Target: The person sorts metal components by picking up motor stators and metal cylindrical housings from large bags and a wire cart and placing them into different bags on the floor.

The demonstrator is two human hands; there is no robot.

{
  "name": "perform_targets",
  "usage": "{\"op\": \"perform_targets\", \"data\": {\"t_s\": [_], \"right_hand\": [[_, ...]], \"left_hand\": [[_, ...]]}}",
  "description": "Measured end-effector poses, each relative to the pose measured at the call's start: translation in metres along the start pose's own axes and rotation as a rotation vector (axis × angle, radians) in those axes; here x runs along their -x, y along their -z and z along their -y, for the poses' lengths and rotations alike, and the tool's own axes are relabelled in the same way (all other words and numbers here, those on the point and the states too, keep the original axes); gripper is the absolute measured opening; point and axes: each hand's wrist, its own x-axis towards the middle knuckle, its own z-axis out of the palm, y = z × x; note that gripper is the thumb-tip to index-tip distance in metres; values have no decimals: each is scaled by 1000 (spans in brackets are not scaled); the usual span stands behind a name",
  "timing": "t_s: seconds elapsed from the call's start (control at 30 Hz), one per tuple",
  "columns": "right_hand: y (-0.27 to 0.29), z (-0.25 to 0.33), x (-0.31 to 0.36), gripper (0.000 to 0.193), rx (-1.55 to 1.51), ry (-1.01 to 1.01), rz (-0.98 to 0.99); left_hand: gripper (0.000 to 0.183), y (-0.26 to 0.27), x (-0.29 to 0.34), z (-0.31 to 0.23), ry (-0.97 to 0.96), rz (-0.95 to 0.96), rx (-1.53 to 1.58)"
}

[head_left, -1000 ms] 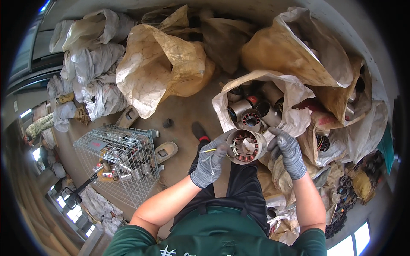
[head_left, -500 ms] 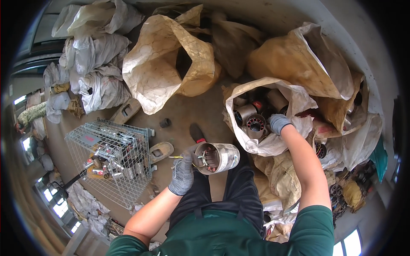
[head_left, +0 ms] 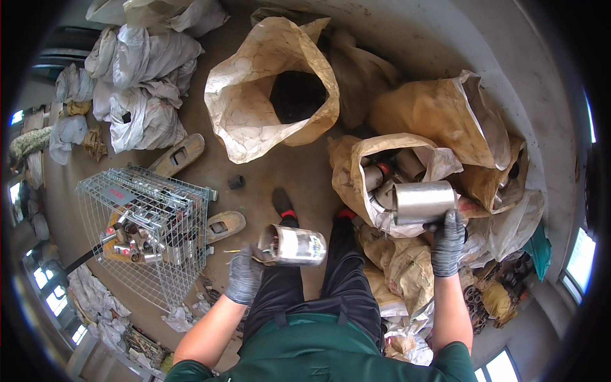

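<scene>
My left hand (head_left: 245,275), in a grey glove, is closed on the near rim of a motor stator (head_left: 296,247). This is a steel cylinder with a pale label, windings in its open end and a yellow wire sticking out to the left. My right hand (head_left: 449,247), gloved too, grips a second, shinier steel cylinder (head_left: 423,202) by its lower right end. That cylinder lies sideways in front of the opening of a paper-lined sack (head_left: 358,156) holding several more metal cylinders. What is inside the right cylinder is hidden.
A large open sack (head_left: 232,108) stands ahead, with brown sacks (head_left: 433,105) to its right. At left is a wire cage (head_left: 137,254) with metal parts. Two wooden pieces (head_left: 226,227) and a small dark cylinder (head_left: 236,182) lie on the floor. White sacks (head_left: 149,121) are piled far left.
My right hand has come out of the sack toward me, bringing up a steel cylinder. My left hand has shifted slightly left and down with the stator, its open end now turned more away.
</scene>
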Motion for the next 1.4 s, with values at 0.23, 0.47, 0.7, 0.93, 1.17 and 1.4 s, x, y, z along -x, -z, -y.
{"op": "perform_targets", "data": {"t_s": [0.23, 0.47, 0.7, 0.93, 1.17, 1.4], "right_hand": [[-82, -57, 30, 34, -771, -595, 18], [-144, -123, 67, 45, -321, -371, 424], [-196, -166, 91, 51, -479, -541, 663], [-216, -212, 111, 45, -1153, -1038, 726], [-256, -201, 137, 45, 124, -404, 885], [-279, -176, 140, 42, -13, -695, 798]], "left_hand": [[68, 235, 36, -99, -396, -653, 324], [41, 437, -2, -144, -366, -1185, 434], [36, 546, 6, -103, -50, -1283, 168], [36, 283, 1, -98, -493, -639, -839], [57, 89, 58, -120, -759, 69, -1052], [73, 67, 47, -123, -649, 317, -1166]]}}
